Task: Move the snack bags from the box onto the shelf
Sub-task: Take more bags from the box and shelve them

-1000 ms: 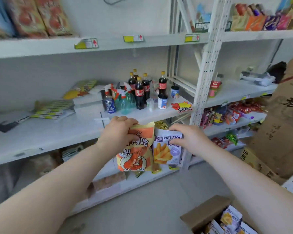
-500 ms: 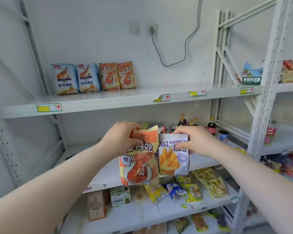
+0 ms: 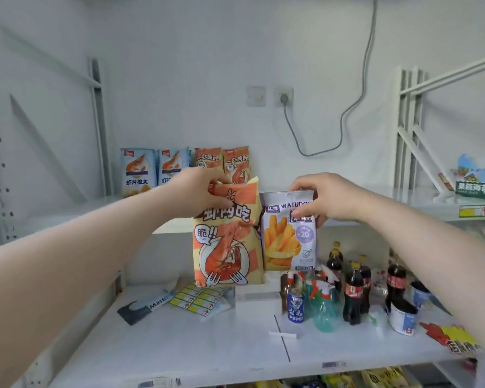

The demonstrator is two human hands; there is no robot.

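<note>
My left hand (image 3: 202,191) grips the top of an orange shrimp-snack bag (image 3: 226,245), which hangs upright in front of the upper shelf (image 3: 375,197). Beside it, my right hand (image 3: 322,198) pinches the top edge of a pale purple fries bag (image 3: 289,236). The two bags hang side by side, nearly touching. On the upper shelf behind my left hand stand two blue shrimp-chip bags (image 3: 137,172) and two orange shrimp bags (image 3: 235,163). The box is out of view.
The middle shelf (image 3: 207,345) below carries cola bottles (image 3: 353,292), a Pepsi can (image 3: 295,305), a green spray bottle (image 3: 324,312), cups, label sheets (image 3: 196,299) and a mask pack. A grey cable (image 3: 356,102) hangs from a wall socket. A white upright (image 3: 409,127) stands at right.
Both hands have lifted the two bags from the middle shelf's height up to the upper shelf's edge. The view has tilted upward and come closer; the box has left the frame.
</note>
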